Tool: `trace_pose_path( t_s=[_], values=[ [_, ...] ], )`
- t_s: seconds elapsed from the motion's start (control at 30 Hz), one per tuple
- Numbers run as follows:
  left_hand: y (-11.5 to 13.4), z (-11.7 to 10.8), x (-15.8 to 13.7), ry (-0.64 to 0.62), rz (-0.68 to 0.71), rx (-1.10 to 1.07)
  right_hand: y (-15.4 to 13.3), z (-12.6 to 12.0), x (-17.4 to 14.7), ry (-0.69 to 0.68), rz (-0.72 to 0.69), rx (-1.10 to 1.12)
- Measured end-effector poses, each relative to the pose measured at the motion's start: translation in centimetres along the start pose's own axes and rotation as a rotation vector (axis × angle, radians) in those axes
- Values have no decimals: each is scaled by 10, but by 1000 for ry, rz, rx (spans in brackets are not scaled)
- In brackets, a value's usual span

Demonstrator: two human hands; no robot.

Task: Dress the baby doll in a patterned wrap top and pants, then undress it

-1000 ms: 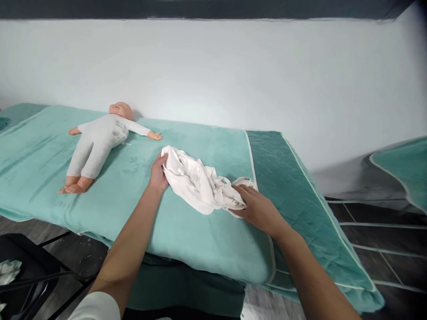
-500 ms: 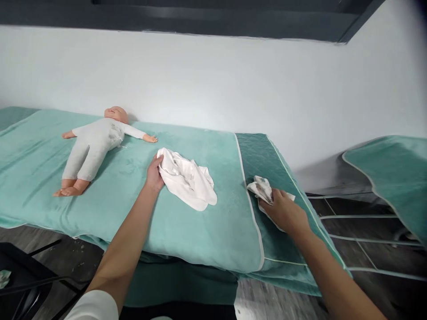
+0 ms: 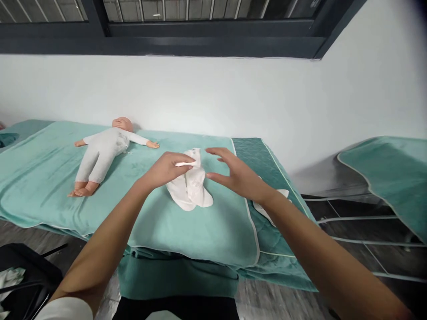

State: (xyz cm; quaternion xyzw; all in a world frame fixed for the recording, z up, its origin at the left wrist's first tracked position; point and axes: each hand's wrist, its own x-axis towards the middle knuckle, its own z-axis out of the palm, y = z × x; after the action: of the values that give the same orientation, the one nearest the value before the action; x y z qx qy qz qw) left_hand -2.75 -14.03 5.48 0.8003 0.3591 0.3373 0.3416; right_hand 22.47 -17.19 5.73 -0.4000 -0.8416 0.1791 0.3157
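My left hand [image 3: 170, 169] pinches the upper edge of a small white cloth garment [image 3: 195, 189], lifting part of it above the green bed cover. The garment hangs in folds, so its exact kind does not show. To its right, my right hand [image 3: 230, 171] is open with fingers spread, close to the garment but apart from it. Another white cloth [image 3: 263, 212] lies on the darker green strip, mostly hidden behind my right forearm. A baby doll [image 3: 106, 149] in a white suit lies on its back on the left, arms spread.
A light green cover [image 3: 207, 240] spreads over the bed along the white wall [image 3: 200, 98]. Above is a dark window frame [image 3: 200, 44] with bars. Green fabric drapes over a metal rack [image 3: 353, 218] at right. A black chair [image 3: 26, 271] stands at lower left.
My right hand has let go of the cloth on the right and moved left, opening beside the white garment. My left hand has raised and gathered the garment. The view has tilted up.
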Motion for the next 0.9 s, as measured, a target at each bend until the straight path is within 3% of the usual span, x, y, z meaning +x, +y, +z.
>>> trace_pose_path(
  t_s=[0.07, 0.17, 0.33, 0.5, 0.7, 0.9],
  values=[
    [34, -11, 0, -17, 170, 164, -23, -3, 26, 1, -84, 34],
    [62, -26, -2, 121, 269, 348, -49, -13, 49, -13, -38, -86],
    [67, -36, -14, 408, 181, 646, -63, -25, 57, 66, 59, -394],
    [70, -33, -23, 570, 49, 903, -63, -36, 46, 86, 158, -476],
    [65, -39, -24, 667, -42, 918, -45, -50, 26, 94, 363, -729],
    [33, -45, -33, 675, -14, 670, -12, -48, -3, 60, 389, -784]
  ],
)
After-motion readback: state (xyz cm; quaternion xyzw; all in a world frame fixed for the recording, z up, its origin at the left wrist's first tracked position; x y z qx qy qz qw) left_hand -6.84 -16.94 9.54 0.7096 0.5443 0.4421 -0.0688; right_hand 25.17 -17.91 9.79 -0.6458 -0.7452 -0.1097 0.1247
